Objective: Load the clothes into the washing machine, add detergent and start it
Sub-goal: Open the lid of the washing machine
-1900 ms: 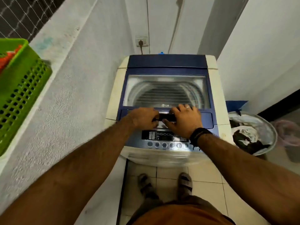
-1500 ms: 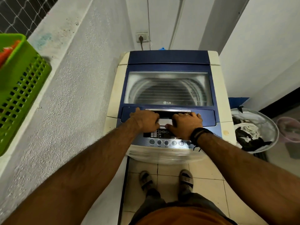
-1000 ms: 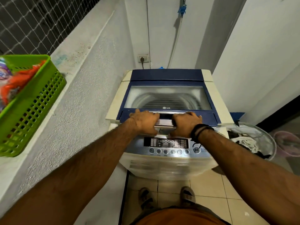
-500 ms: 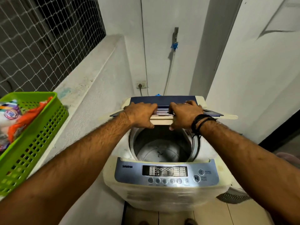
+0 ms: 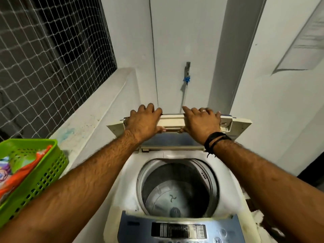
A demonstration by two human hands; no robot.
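Lid up, drum bare, both hands on the folded lid.

Far left, a green basket (image 5: 33, 174) sat on the ledge with something orange and a colourful packet in it, netting (image 5: 52, 55) behind it. Then the left hand (image 5: 144, 121) was gripping the top edge of the washing machine's (image 5: 126, 195) folded lid (image 5: 172, 120), fingers curled over the back and thumb underneath. The lid stood raised at the rear, and below it the drum (image 5: 177, 188) was wide open with no clothes inside. The right hand (image 5: 199, 122), black band (image 5: 216, 140) on the wrist, was clamped on the same edge just beside. The control panel (image 5: 178, 229) sat nearest me, a bit blurry. The tap (image 5: 187, 74) was on the back wall.
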